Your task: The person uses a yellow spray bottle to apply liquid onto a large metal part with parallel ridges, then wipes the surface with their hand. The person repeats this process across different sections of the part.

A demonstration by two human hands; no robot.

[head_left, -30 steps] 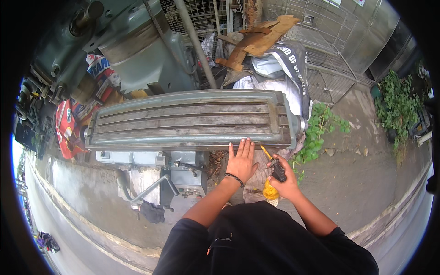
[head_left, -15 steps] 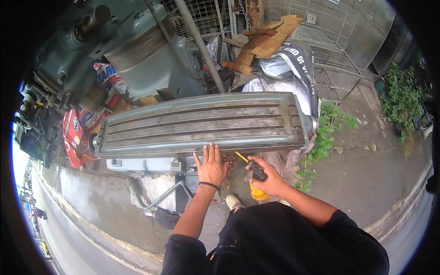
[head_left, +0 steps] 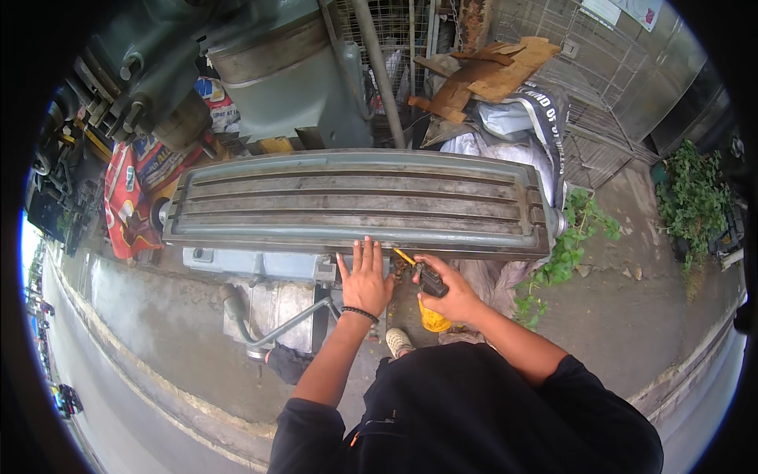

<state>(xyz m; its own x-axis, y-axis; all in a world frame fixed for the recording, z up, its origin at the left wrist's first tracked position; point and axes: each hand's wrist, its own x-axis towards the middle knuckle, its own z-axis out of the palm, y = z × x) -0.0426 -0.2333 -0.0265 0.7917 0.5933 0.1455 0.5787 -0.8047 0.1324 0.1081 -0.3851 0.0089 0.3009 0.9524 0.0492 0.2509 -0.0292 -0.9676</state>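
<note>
A long grey machine table (head_left: pixel 347 197) with T-slots lies across the middle, its slotted face worn and brownish. My left hand (head_left: pixel 365 283) is spread flat, fingertips on the table's near edge, with a beaded black bracelet at its wrist. Just right of it, my right hand (head_left: pixel 452 294) is closed around a black hand-held device (head_left: pixel 431 281). A thin yellow strip slants from the device toward the table edge. Below that hand shows a yellow rounded piece (head_left: pixel 433 317); whether it belongs to the device I cannot tell.
Grey machine castings (head_left: pixel 288 95) stand behind, with a red sack (head_left: pixel 126 201) at left. Broken wood (head_left: pixel 493 75) lies on cloth and sacks behind right. A bent grey tube handle (head_left: pixel 292 324) juts out below the table. Leafy plants (head_left: pixel 584 221) grow at right; a road (head_left: pixel 118 379) runs at lower left.
The view has shifted, so the machine table sits slightly higher and its right end farther right. Both hands keep their places at its near edge, and the right still holds the black device.
</note>
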